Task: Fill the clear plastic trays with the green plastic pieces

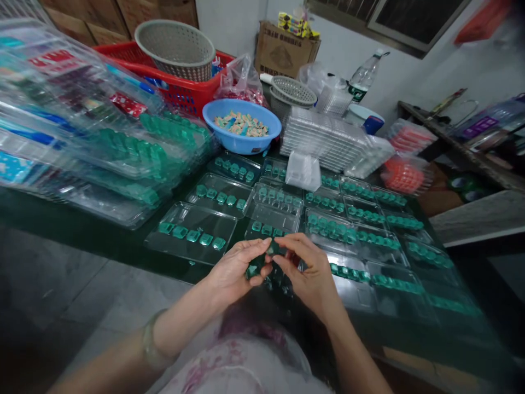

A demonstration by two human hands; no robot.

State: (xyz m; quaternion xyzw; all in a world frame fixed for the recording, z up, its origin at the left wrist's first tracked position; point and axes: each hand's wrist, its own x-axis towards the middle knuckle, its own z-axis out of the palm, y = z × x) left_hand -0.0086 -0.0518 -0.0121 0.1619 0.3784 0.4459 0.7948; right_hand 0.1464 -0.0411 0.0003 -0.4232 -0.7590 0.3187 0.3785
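My left hand point(235, 266) and my right hand point(310, 272) meet at the table's near edge. Their fingertips pinch a small dark-green translucent piece point(273, 249) between them; its exact kind is unclear. Another green bit point(252, 270) shows in the curled fingers of the left hand. Just beyond the hands lies a clear plastic tray point(283, 219) with green pieces along it. To the left is another clear tray point(166, 241) holding a row of green translucent pieces point(192, 235). More such trays spread to the right, each with its own row.
Clear packages point(82, 126) are piled at the left. Behind the trays stand a blue basin point(241, 143) of small pale pieces, a red basket point(184, 96), a grey colander point(176, 49) and stacked clear trays point(324, 139). A shelf point(459, 139) flanks the table's right side.
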